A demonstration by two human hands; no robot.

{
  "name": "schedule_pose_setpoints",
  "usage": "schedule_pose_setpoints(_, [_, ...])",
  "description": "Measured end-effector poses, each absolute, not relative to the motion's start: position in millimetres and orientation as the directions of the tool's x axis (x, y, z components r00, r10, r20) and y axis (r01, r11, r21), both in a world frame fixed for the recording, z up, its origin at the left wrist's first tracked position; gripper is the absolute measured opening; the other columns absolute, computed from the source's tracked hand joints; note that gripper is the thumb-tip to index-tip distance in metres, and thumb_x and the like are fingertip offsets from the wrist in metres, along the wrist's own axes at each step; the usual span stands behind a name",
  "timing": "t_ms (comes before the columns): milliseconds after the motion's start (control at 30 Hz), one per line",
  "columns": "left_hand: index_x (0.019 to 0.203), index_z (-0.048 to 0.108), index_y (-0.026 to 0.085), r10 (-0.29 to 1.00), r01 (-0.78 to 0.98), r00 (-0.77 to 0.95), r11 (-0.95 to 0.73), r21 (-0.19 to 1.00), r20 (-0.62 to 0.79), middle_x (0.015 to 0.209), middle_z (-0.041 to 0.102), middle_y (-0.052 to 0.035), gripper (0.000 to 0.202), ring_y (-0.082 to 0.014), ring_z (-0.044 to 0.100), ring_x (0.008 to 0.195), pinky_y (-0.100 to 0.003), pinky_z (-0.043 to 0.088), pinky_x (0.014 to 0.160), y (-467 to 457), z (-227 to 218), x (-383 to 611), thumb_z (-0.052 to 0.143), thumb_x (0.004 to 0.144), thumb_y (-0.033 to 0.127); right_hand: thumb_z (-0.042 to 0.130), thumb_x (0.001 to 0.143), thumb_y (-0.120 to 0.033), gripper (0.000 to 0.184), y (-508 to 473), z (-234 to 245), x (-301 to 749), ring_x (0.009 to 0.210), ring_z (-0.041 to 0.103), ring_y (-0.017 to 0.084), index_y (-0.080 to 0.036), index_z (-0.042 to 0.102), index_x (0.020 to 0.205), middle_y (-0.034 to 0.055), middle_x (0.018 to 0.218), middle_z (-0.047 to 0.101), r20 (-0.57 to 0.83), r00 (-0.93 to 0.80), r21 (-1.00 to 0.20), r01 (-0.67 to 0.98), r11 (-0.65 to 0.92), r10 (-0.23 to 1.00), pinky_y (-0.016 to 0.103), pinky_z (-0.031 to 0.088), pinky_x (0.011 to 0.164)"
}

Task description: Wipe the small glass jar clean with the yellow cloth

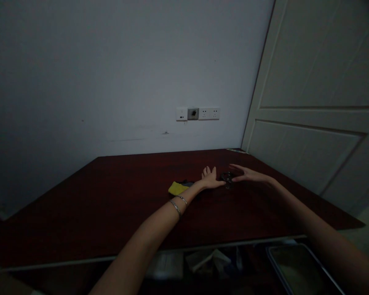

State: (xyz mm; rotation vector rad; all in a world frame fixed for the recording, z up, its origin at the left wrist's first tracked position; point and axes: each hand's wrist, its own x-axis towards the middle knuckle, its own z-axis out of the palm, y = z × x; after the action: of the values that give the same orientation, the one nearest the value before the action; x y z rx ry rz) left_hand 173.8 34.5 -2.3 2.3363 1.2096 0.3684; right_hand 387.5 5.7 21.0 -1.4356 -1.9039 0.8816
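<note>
Both my arms reach far out over a dark red-brown table (110, 205). My left hand (210, 179), with two thin bangles on its wrist, lies on the tabletop with its fingers stretched out, its thumb side touching a small dark glassy object (226, 178). My right hand (247, 174) comes in from the right with its fingers extended, the fingertips at the same object. The room is dim, so I cannot make out what the object is or whether either hand grips it. A yellow cloth (177, 188) lies just left of my left wrist.
A white wall rises behind the table, with a row of sockets and a switch (198, 113). A pale panelled door (320, 102) stands at the right. Below the table's front edge are a dark tray-like thing (298, 268) and some pale items (203, 262).
</note>
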Motion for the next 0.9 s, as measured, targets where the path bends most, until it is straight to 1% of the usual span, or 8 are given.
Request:
schedule_pose_setpoints(133, [0.134, 0.014, 0.012, 0.87, 0.736, 0.479, -0.471, 0.487, 0.118, 0.143, 0.005, -0.0194, 0.084, -0.0338, -0.002, 0.131, -0.044, 0.012, 0.103, 45, 16, 148, 0.047, 0.069, 0.052, 0.064, 0.064, -0.039, 0.054, 20, 39, 379, 0.107, 0.053, 0.026, -0.021, 0.051, 0.114, 0.0086, 0.115, 0.057, 0.372, -0.049, -0.757, 0.561, 0.334, 0.927, 0.043, 0.04, 0.095])
schedule_pose_setpoints(233, [0.134, 0.015, 0.012, 0.92, 0.783, 0.36, -0.387, 0.487, 0.153, 0.142, 0.01, -0.0199, 0.08, -0.0344, 0.004, 0.131, -0.043, 0.017, 0.102, 60, 23, 120, 0.047, 0.069, 0.047, 0.059, 0.069, -0.038, 0.035, 31, 53, 359, 0.095, 0.06, 0.025, -0.02, 0.061, 0.099, 0.0076, 0.103, 0.064, 0.484, -0.003, -0.716, 0.574, 0.398, 0.875, 0.041, 0.048, 0.084])
schedule_pose_setpoints(300, [0.134, 0.014, 0.01, 0.942, 0.809, 0.273, -0.335, 0.483, 0.196, 0.141, 0.014, -0.0203, 0.079, -0.0332, 0.007, 0.131, -0.042, 0.017, 0.102, 70, 23, 97, 0.047, 0.071, 0.043, 0.057, 0.071, -0.036, 0.03, 36, 61, 340, 0.09, 0.061, 0.023, -0.02, 0.063, 0.095, 0.0069, 0.098, 0.066, 0.519, -0.031, -0.678, 0.593, 0.434, 0.854, 0.04, 0.049, 0.082])
schedule_pose_setpoints(433, [0.133, 0.016, 0.007, 0.965, 0.839, 0.123, -0.225, 0.496, 0.23, 0.139, 0.022, -0.0197, 0.074, -0.0311, 0.016, 0.129, -0.041, 0.022, 0.1, 85, 17, 48, 0.045, 0.072, 0.038, 0.054, 0.073, -0.03, 0.024, 41, 66, 295, 0.089, 0.061, 0.02, -0.019, 0.064, 0.092, 0.0055, 0.094, 0.067, 0.549, -0.129, -0.588, 0.643, 0.492, 0.826, 0.038, 0.045, 0.086])
schedule_pose_setpoints(600, [0.13, 0.026, 0.007, 0.976, 0.862, -0.004, -0.107, 0.496, 0.218, 0.132, 0.036, -0.0183, 0.064, -0.0288, 0.03, 0.123, -0.038, 0.028, 0.097, 91, 3, -8, 0.042, 0.075, 0.037, 0.052, 0.073, -0.024, 0.026, 52, 49, 245, 0.089, 0.061, 0.019, -0.016, 0.064, 0.095, 0.0072, 0.095, 0.067, 0.48, -0.209, -0.54, 0.694, 0.475, 0.852, 0.033, 0.045, 0.084])
schedule_pose_setpoints(700, [0.125, 0.036, 0.011, 0.979, 0.88, -0.02, -0.079, 0.469, 0.203, 0.127, 0.044, -0.0158, 0.055, -0.0277, 0.036, 0.119, -0.036, 0.031, 0.094, 89, -7, -32, 0.04, 0.076, 0.036, 0.05, 0.072, -0.02, 0.027, 61, 31, 224, 0.088, 0.061, 0.019, -0.015, 0.064, 0.095, 0.0082, 0.094, 0.067, 0.449, -0.214, -0.556, 0.693, 0.459, 0.867, 0.03, 0.045, 0.082])
schedule_pose_setpoints(767, [0.121, 0.041, 0.01, 0.98, 0.887, -0.025, -0.07, 0.456, 0.199, 0.123, 0.048, -0.0156, 0.051, -0.027, 0.039, 0.117, -0.035, 0.032, 0.094, 86, -15, -43, 0.041, 0.077, 0.035, 0.05, 0.072, -0.02, 0.028, 69, 17, 213, 0.088, 0.061, 0.019, -0.015, 0.064, 0.095, 0.0078, 0.093, 0.067, 0.434, -0.175, -0.6, 0.676, 0.429, 0.883, 0.028, 0.046, 0.08])
schedule_pose_setpoints(900, [0.119, 0.043, 0.011, 0.974, 0.904, -0.014, -0.085, 0.418, 0.228, 0.122, 0.049, -0.0143, 0.048, -0.0246, 0.041, 0.115, -0.033, 0.031, 0.095, 80, -28, -51, 0.041, 0.077, 0.033, 0.049, 0.071, -0.021, 0.027, 81, -9, 202, 0.087, 0.062, 0.018, -0.016, 0.065, 0.093, 0.0062, 0.092, 0.067, 0.402, -0.073, -0.662, 0.666, 0.345, 0.913, 0.026, 0.047, 0.077])
